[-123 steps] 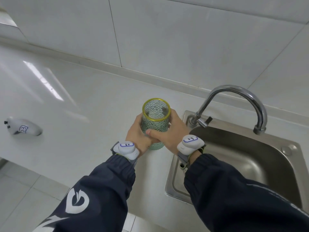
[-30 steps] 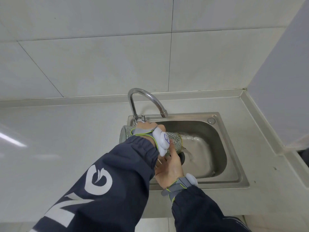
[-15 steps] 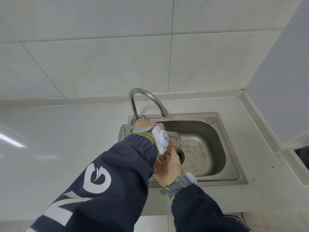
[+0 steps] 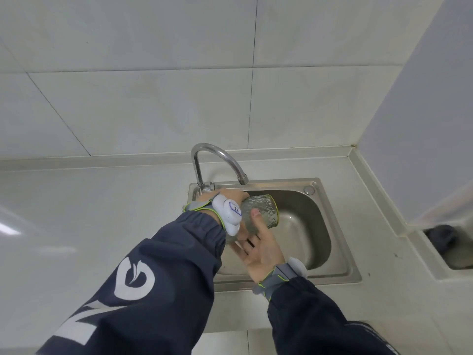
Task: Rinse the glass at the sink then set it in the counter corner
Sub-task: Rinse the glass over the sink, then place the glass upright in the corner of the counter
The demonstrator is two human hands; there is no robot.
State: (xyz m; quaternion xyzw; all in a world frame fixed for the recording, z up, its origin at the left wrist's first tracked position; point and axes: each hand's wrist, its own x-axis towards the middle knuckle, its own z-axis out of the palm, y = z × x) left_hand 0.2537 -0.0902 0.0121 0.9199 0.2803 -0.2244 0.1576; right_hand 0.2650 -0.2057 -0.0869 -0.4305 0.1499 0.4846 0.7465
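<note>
A textured green glass (image 4: 263, 213) with a yellow rim lies tipped on its side over the steel sink (image 4: 332, 272), mouth toward the right. My left hand (image 4: 225, 198) grips its base end from above; the wrist tracker hides most of that hand. My right hand (image 4: 261, 247) cradles the glass from below, palm up, thumb pressed on its side. The faucet (image 4: 217, 155) spout ends just above the glass, and no water is visible running from it.
The white counter (image 4: 89, 213) stretches left of the sink. The counter corner (image 4: 353, 152) lies at the back right where the tiled wall meets a side wall. A recessed ledge with a dark object (image 4: 440, 237) sits at the far right.
The glass has shifted right and further out over the basin. Water that was pouring into the sink one second ago has stopped. My right hand has opened flatter beneath it.
</note>
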